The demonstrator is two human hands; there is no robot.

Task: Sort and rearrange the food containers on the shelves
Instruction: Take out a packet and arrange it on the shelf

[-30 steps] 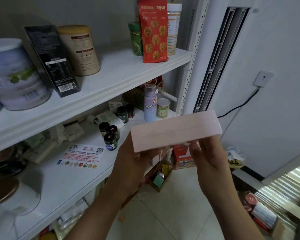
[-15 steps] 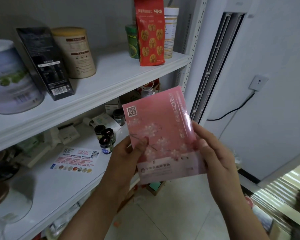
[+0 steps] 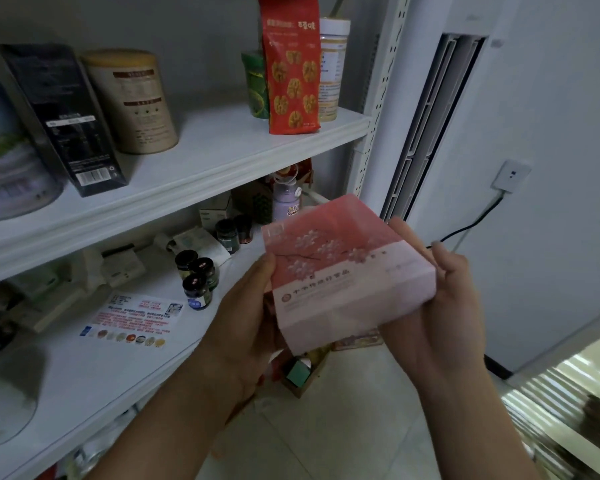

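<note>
On the upper shelf [image 3: 205, 157], a black box [image 3: 63, 119], a beige canister [image 3: 132, 102] and a red bag [image 3: 291, 64] are standing. In front of the lower shelf [image 3: 84, 375] we are holding a pink box [image 3: 343, 268] in the air. Our left hand [image 3: 246, 317] is pinching its left edge, and the grip of our right hand [image 3: 444, 306] is curling round its right end.

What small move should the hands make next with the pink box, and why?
Probably lift the pink blossom box toward the upper shelf. Left hand and right hand both grip it in the air, off any shelf, and a bare stretch shows between the tan canister and the red walnut bag.
</note>
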